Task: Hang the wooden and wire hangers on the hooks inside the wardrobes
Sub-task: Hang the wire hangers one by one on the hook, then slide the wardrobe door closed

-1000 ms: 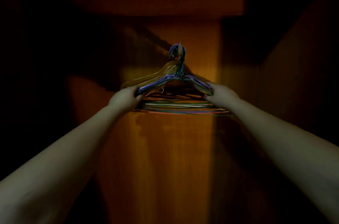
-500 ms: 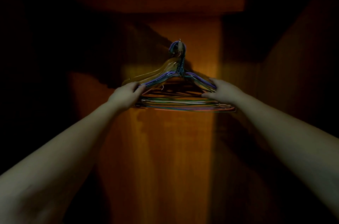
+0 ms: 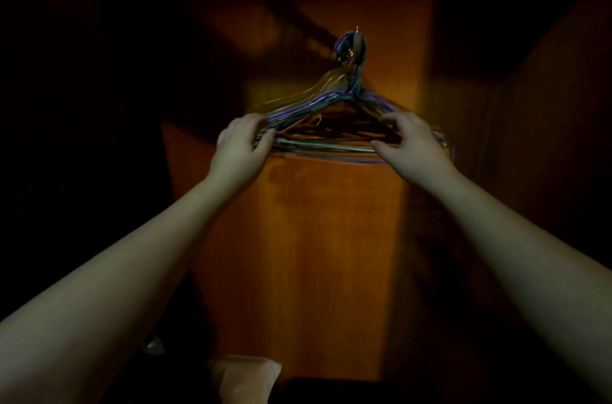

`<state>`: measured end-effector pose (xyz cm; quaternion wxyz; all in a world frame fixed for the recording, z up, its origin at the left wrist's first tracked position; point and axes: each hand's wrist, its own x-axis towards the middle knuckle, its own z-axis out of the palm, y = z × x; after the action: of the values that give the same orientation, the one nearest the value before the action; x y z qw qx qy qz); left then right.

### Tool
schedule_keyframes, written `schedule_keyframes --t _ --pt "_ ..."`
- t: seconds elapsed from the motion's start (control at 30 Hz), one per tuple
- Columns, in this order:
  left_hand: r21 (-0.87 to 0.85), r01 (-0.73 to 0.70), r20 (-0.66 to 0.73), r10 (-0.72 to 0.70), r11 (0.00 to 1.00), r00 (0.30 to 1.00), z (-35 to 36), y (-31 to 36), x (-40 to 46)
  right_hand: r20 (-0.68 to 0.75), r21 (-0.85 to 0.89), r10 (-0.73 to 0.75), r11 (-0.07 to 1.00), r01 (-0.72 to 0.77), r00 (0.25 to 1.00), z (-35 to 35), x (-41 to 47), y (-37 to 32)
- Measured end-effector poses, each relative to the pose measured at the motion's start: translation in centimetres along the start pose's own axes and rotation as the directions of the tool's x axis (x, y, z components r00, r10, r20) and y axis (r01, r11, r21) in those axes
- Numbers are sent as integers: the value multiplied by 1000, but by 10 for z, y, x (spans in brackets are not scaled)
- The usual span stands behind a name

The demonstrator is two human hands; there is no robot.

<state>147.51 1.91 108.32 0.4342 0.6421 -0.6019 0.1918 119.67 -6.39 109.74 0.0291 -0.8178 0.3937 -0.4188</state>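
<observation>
Loosely, left hand [image 3: 239,147] fingers curl around the hanger bundle [image 3: 334,119] on its hook [image 3: 357,30]; right hand [image 3: 412,142] fingers spread wide.

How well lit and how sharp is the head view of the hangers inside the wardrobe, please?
Head view: very dim, with one warm lit strip down the wardrobe back panel; both sides fall into near-black shadow. The bundle of hangers casts a dark diagonal shadow up and left. The left hand and right hand look soft, the hanger wires smeared, and wide-angle stretch enlarges the forearms.
</observation>
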Motion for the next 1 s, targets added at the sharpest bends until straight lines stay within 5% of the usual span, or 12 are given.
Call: schedule_keyframes --t 0.13,0.43,0.67,1.0 --pt "-127 175 129 -158 976 979 -9 0 -54 277 125 -5 992 -31 961 42 -33 -24" --pt "-119 547 359 -478 829 802 -16 -54 -210 716 263 -3 927 -266 698 173 -133 -61" --pt "-106 728 302 -675 678 673 -20 -96 -300 839 312 -39 852 -421 542 249 -192 -98" --pt "-219 791 197 -768 572 610 -16 -142 -299 803 470 -47 662 -584 594 321 -159 -142"
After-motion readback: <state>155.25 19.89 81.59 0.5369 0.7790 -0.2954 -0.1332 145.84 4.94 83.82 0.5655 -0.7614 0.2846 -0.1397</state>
